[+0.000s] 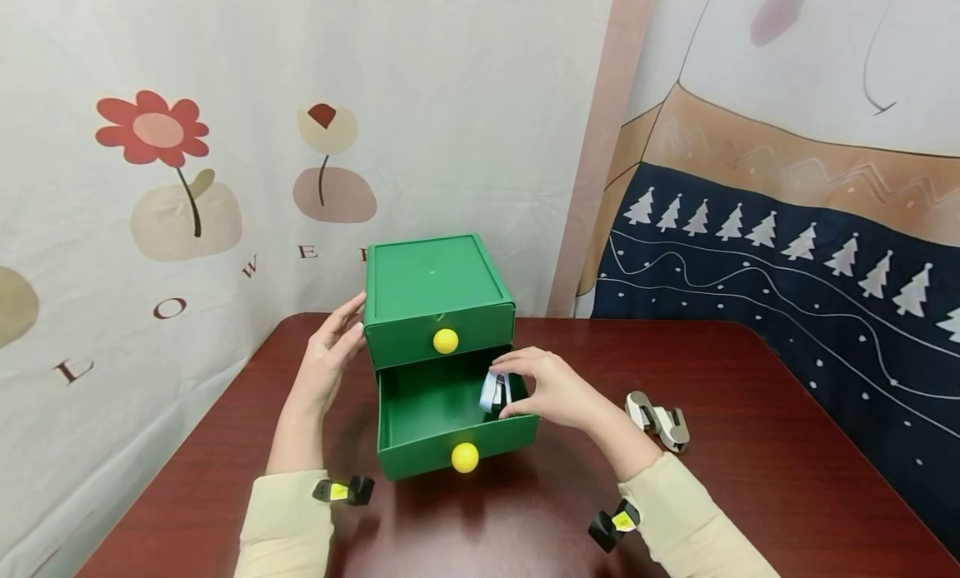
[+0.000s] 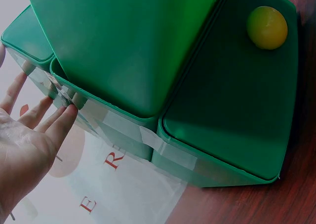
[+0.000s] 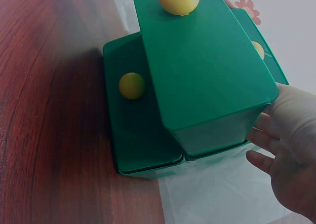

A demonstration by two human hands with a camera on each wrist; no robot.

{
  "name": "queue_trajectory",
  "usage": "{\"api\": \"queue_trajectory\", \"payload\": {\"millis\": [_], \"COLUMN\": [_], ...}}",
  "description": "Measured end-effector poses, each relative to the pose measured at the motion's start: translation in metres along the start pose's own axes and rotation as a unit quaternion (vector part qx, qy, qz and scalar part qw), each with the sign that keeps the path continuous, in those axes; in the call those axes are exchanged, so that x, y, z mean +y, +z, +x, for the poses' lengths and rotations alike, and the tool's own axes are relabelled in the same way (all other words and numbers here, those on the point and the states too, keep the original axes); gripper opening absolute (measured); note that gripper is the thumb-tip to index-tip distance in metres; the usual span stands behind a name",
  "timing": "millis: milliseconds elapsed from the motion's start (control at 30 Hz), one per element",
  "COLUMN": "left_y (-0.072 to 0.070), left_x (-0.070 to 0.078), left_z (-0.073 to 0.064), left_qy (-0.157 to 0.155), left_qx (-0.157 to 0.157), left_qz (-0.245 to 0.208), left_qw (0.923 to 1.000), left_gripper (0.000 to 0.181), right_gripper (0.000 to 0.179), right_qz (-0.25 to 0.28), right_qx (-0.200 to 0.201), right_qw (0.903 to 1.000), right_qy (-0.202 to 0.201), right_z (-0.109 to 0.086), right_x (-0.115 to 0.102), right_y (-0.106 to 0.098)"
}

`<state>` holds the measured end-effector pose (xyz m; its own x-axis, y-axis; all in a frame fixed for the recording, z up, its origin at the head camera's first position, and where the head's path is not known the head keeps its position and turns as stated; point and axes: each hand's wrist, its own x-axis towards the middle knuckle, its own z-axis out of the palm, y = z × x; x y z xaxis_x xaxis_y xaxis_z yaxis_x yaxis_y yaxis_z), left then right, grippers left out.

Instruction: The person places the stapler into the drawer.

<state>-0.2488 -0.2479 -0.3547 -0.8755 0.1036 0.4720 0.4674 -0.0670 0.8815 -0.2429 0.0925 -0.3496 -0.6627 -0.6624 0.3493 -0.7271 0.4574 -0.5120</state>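
A green drawer cabinet [image 1: 435, 278] with yellow round knobs stands on the table, its middle drawer [image 1: 420, 455] pulled out. My left hand [image 1: 330, 361] rests its extended fingertips against the cabinet's left side; the left wrist view shows this hand [image 2: 29, 140] too. Over the right part of the pulled-out drawer, my right hand [image 1: 551, 386] pinches a small light-blue and black stapler [image 1: 491, 392] between thumb and fingers. In the right wrist view the right hand [image 3: 296, 140] is beside the drawer, whose wall hides the stapler.
To the right of the cabinet, near my right forearm, lies a small beige-and-grey device [image 1: 658, 421] on the dark red wooden table [image 1: 750, 478]. The bottom drawer [image 3: 143, 125] sits closed below the pulled-out one. Printed cloth [image 1: 465, 103] hangs behind the table.
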Motion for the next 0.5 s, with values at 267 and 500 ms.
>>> {"api": "queue_trajectory", "payload": {"millis": [267,500], "left_y": [0.0,-0.001], "left_x": [0.0,0.0], "left_z": [0.001,0.001], "left_qy": [-0.002,-0.002], "left_qx": [-0.002,-0.005], "left_qz": [-0.003,-0.006], "left_qw": [1.0,1.0], "left_gripper": [0.049,0.048], "right_gripper": [0.052,0.051], "right_qz": [0.033,0.078], "right_qx": [0.037,0.143], "right_qw": [0.9987,0.9866], "right_qy": [0.014,0.014], "right_z": [-0.007,-0.024], "right_x": [-0.001,-0.002], "right_y": [0.002,0.005]}}
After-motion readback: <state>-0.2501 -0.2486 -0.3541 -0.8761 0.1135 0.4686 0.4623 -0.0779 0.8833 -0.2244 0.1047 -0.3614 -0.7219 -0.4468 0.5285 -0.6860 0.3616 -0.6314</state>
